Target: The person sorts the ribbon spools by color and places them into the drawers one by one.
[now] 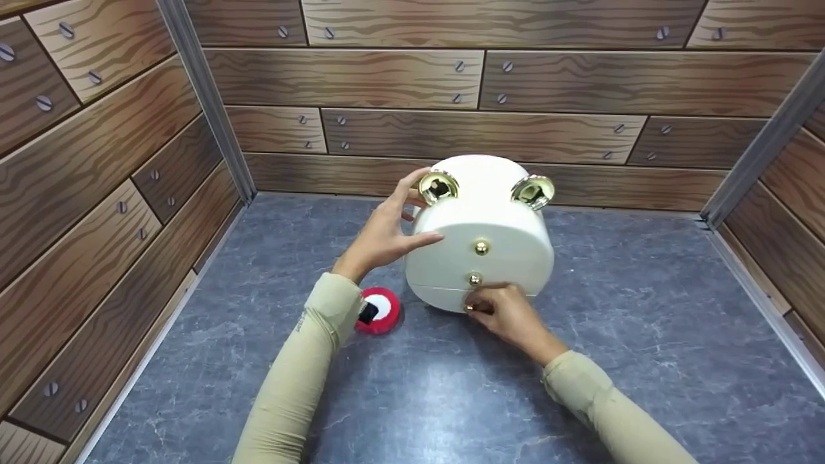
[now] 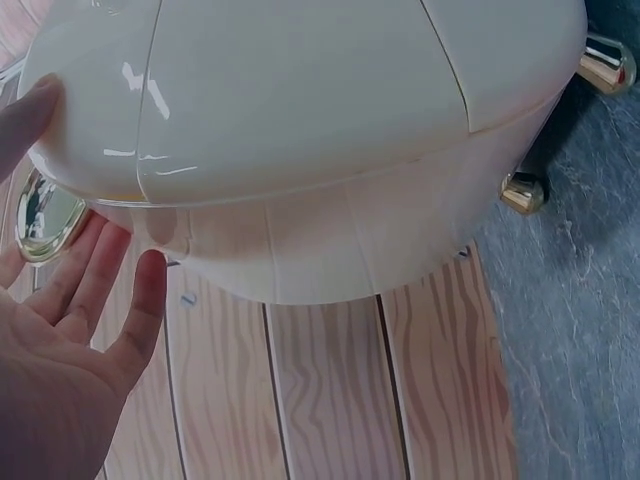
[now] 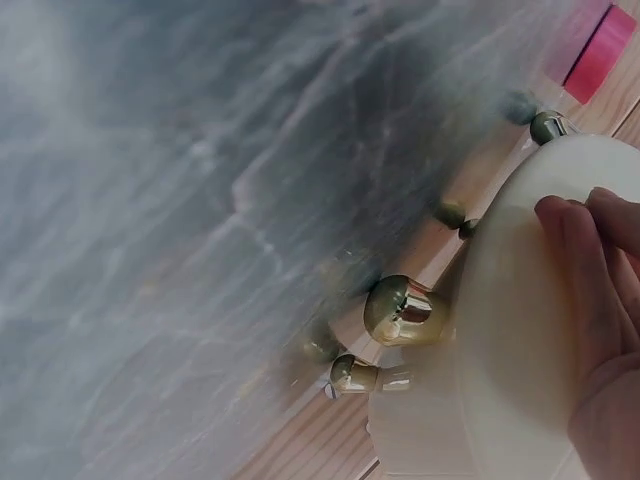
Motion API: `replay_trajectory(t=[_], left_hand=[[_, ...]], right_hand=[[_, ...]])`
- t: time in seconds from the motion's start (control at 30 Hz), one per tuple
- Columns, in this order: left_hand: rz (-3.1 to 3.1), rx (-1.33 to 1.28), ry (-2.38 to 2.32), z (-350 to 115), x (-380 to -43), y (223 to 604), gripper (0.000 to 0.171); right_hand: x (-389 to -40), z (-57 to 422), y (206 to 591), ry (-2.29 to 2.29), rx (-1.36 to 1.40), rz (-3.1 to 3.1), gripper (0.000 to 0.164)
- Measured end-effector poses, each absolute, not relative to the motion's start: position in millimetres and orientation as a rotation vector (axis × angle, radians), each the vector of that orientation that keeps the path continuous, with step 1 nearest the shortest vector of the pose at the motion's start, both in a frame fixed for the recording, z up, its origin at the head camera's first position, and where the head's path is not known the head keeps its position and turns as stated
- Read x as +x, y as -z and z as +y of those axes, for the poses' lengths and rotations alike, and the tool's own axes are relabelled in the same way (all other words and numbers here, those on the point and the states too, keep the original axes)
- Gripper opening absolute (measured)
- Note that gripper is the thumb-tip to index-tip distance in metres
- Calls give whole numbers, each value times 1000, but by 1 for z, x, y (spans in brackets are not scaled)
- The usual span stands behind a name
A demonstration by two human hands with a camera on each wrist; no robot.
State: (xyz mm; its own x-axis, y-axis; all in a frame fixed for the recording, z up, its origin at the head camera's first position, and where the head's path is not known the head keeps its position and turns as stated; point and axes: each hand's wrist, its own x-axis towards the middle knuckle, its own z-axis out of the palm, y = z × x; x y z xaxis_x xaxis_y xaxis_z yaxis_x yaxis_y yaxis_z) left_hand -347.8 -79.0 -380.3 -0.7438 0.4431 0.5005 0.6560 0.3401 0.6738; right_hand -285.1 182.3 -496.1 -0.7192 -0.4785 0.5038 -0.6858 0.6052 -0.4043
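A white rounded drawer box [image 1: 509, 248] with gold knobs down its front and two gold ear-like discs on top stands on the grey floor. My left hand [image 1: 387, 229] holds its upper left side, thumb against the front face and fingers around the side by the left gold disc [image 1: 439, 187]. In the left wrist view, the thumb [image 2: 30, 120] and spread fingers lie on either side of the box's edge. Low on the front, my right hand [image 1: 506, 314] pinches the bottom knob [image 1: 470, 308]. The right wrist view shows gold ball feet [image 3: 405, 312] under the box.
A round red item with a white centre [image 1: 383, 304] lies on the grey marbled floor [image 1: 438, 393], left of the box beside my left sleeve. Wood-patterned walls [image 1: 399, 80] with metal corner strips enclose the back and both sides.
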Motion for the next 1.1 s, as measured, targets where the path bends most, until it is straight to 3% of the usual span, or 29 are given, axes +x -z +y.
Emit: replay_trajectory(t=[1.1], left_hand=[[-2388, -998, 1330, -81, -347, 380, 103]], right_hand=[[-248, 185, 500, -977, 981, -2510, 21]])
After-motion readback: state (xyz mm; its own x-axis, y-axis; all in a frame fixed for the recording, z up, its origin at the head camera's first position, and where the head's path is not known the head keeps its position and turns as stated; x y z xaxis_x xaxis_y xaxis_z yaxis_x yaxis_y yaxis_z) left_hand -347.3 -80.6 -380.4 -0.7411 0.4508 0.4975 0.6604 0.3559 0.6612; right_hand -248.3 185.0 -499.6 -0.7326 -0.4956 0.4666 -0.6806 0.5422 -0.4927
